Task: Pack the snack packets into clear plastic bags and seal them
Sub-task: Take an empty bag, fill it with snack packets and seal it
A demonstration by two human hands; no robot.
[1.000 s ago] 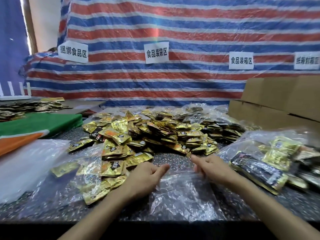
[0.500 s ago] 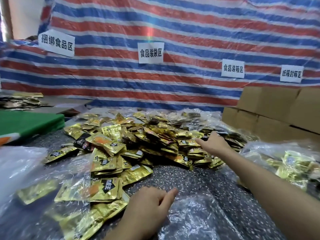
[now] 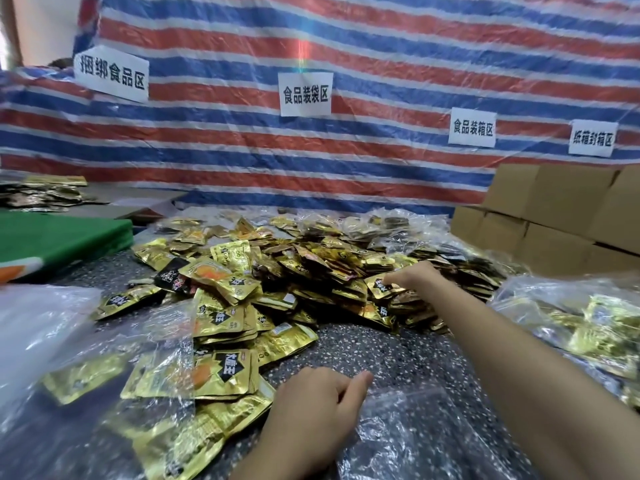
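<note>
Head view: the right hand [image 3: 412, 277] has settled onto the right side of the pile of snack packets [image 3: 277, 268]. Its grip now pinches one gold snack packet [image 3: 381, 288], where half a second ago the fingers only reached over the pile. The left hand [image 3: 311, 407] stays low on the counter [image 3: 381, 348], its grip curled narrow on the edge of the clear plastic bag [image 3: 415, 441] lying flat there.
</note>
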